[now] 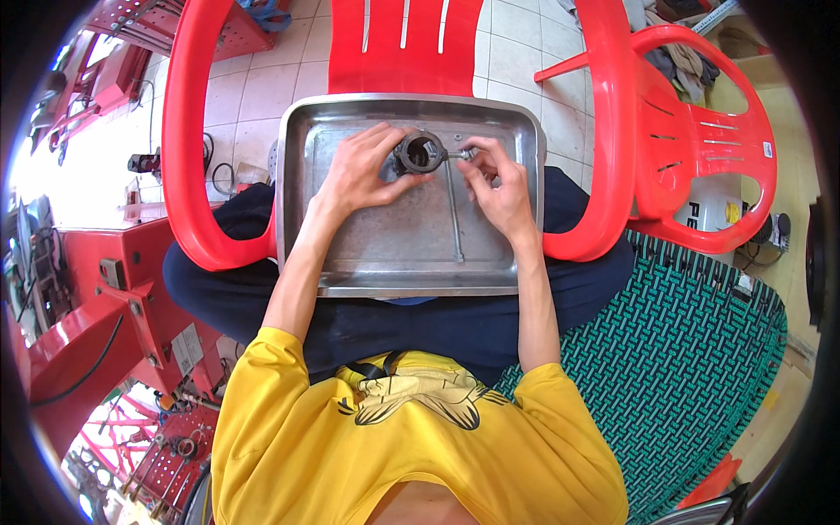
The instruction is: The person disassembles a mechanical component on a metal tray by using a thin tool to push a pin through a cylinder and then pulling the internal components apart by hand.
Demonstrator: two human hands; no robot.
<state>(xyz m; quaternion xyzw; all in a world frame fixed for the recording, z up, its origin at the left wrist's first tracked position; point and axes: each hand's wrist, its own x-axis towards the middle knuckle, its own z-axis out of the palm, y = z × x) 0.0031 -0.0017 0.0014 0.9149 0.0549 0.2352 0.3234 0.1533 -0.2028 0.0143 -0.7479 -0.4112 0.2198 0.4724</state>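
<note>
Two bare hands work over a shallow, dull steel tray (350, 254) with rounded corners and a scuffed floor, resting on a glossy red plastic chair (197, 131). Left hand (363, 171) curls around a dark, round metal ring (420, 152) held near the tray's far edge, fingers closed on its rim. Right hand (494, 179) pinches a small bright metal fitting (464, 155) at the ring's side, fingertips narrow; a thin straight rod (453, 214) lies on the tray between both hands.
</note>
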